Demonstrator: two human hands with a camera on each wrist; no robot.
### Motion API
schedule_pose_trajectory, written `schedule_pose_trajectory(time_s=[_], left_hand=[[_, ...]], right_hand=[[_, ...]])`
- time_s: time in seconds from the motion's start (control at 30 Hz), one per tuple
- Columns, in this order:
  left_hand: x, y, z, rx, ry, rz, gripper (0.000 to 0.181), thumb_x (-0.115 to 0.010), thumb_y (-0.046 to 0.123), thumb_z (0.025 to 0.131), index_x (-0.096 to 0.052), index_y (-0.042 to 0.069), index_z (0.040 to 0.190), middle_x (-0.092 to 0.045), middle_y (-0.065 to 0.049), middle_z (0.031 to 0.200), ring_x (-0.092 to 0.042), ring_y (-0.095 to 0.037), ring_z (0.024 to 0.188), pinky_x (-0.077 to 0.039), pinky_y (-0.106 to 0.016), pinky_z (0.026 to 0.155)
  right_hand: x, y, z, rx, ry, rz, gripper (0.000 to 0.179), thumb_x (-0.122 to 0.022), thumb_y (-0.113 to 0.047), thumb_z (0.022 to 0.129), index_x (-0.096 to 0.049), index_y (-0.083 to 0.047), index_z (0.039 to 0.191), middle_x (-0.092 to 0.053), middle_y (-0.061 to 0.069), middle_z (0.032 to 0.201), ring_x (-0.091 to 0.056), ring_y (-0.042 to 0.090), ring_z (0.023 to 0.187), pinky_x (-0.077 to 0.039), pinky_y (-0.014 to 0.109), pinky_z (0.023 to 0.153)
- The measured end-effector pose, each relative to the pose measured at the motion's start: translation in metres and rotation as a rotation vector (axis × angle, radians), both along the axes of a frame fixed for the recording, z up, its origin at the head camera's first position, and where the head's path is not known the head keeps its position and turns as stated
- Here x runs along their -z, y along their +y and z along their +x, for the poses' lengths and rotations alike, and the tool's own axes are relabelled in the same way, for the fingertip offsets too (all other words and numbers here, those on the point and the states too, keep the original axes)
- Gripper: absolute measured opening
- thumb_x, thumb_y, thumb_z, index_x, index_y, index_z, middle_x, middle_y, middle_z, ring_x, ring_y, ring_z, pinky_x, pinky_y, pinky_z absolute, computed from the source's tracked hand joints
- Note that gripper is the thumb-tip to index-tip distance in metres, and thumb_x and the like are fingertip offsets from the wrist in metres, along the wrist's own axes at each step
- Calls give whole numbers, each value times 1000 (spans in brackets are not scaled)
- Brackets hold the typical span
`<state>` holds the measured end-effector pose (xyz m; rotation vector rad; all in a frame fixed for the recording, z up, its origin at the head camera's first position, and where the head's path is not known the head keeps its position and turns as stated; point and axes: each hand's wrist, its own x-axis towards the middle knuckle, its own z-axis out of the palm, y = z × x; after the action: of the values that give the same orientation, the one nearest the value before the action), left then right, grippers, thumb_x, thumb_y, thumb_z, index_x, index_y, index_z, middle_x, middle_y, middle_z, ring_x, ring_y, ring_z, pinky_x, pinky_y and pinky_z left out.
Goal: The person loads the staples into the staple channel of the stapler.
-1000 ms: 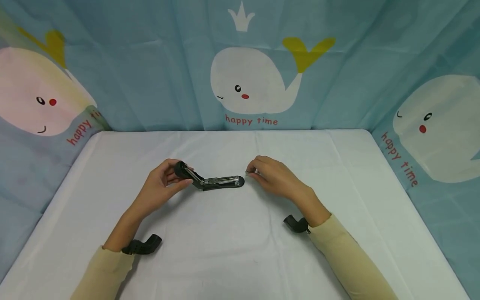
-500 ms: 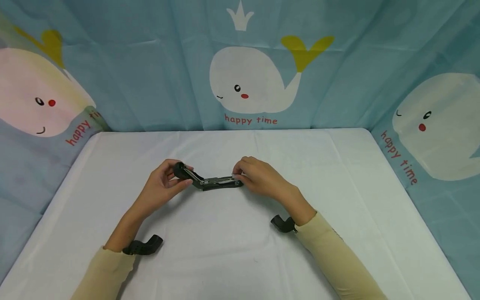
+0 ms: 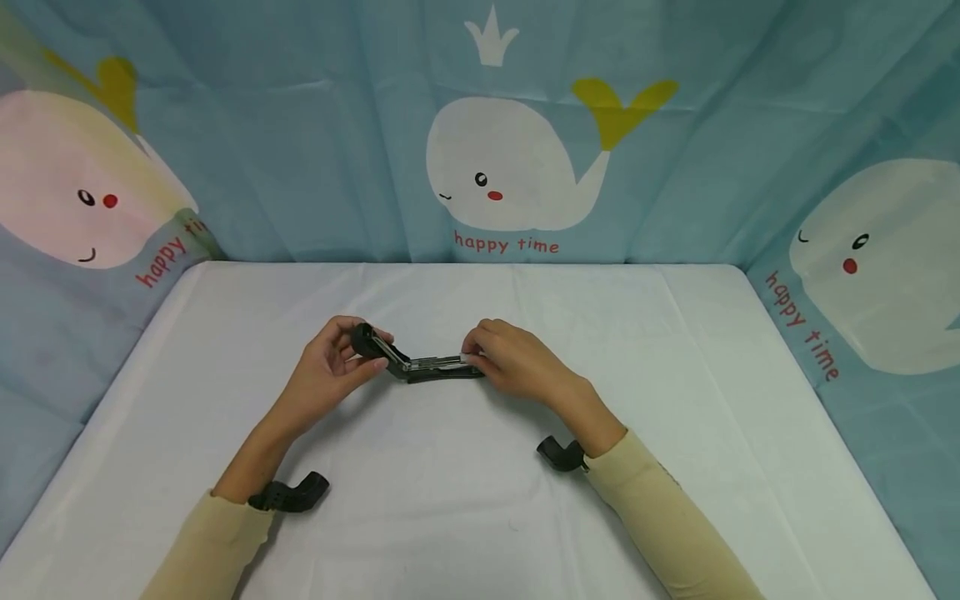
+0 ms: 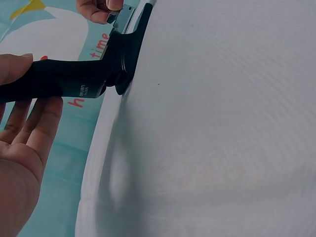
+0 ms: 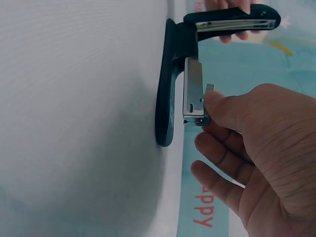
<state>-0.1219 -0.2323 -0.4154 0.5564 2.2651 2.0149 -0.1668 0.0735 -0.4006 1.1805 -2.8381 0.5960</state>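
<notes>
A black stapler (image 3: pixel 442 377) stands on the white table, swung wide with its top arm tilted up to the left. My left hand (image 3: pixel 322 367) grips that raised arm (image 4: pixel 64 79), thumb on one side and fingers on the other. At the far end of the metal staple magazine (image 5: pixel 193 86), my right hand (image 3: pixel 517 358) pinches a small strip of staples (image 5: pixel 210 87) between thumb and index finger. The thumb covers most of the strip, and its tip is right at the magazine's side. The other right fingers are loosely bent below.
White cloth covers the table (image 3: pixel 435 500). Blue curtains (image 3: pixel 315 167) with whale prints hang along its back and both sides. A black wrist camera (image 3: pixel 292 493) sticks out from the left wrist, another camera (image 3: pixel 560 454) from the right.
The right hand has moved left with the strip, from beyond the stapler's end to over the magazine's end. The left hand and the stapler have stayed nearly still.
</notes>
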Motion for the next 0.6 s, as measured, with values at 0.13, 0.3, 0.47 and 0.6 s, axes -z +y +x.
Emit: schedule_pose_trajectory(time_s=[0.13,0.3,0.47,0.6], left_hand=[[-2,0,-1,-16,2,-21,51,-71,-1,92,-42,2,134,-59,-10,131,-64,-10,122,-57,-19,97],[-3,-1,-1,-39,5,-45,50,-71,0,92,-44,4,133,-60,-7,129,-63,-8,121,-57,-17,96],[-3,-1,0,-45,7,-37,51,-72,-1,91,-44,2,133,-59,-16,130,-63,-7,121,-57,-17,95],[-2,3,0,-40,5,-33,52,-72,0,91,-43,1,134,-56,-23,132,-63,-6,122,-57,-17,96]], right_hand=[[0,0,-1,-4,6,-11,10,-65,-21,100,-70,-16,107,-66,-4,103,-60,11,94,-56,28,82],[-1,0,-3,-15,27,-17,11,-66,-22,99,-70,-17,108,-66,-4,102,-61,11,92,-55,28,81],[1,1,-3,-29,31,-23,12,-67,-22,99,-72,-16,108,-67,-4,101,-62,11,91,-56,27,80],[1,3,-1,-26,46,-14,11,-68,-23,98,-73,-17,107,-67,-4,100,-63,11,92,-56,27,80]])
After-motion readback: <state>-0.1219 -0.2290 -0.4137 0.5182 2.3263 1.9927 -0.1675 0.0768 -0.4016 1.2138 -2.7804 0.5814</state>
